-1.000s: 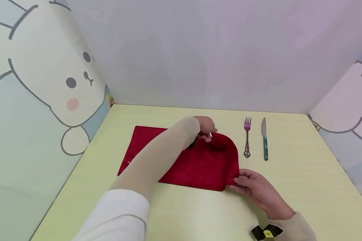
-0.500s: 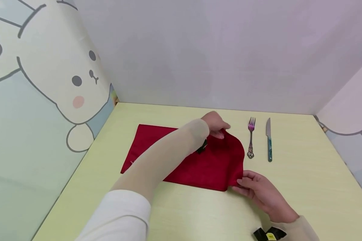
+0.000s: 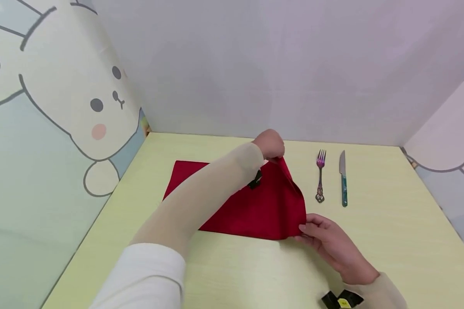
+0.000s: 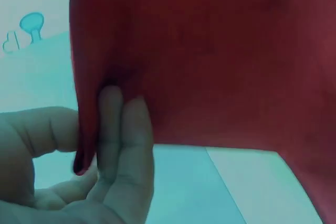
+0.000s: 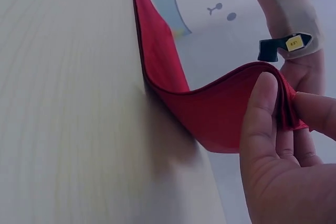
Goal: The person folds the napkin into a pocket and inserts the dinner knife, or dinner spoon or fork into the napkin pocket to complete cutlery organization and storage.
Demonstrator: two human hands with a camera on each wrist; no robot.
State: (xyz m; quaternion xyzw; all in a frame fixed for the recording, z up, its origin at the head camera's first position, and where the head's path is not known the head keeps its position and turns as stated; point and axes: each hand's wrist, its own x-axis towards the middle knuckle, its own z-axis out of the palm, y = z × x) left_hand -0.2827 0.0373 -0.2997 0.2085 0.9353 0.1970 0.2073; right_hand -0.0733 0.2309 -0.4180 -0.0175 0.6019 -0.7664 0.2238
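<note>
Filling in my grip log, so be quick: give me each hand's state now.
Left hand: closed, pinching the red cloth at its far edge.
Right hand: closed, pinching the cloth's near right corner.

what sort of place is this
Probably a staged tabletop corner rather than an ordinary dining room, though I can't be sure: cartoon panels flank the table on both sides, a plain backdrop stands behind it, and a cloth, fork and knife are there.
</note>
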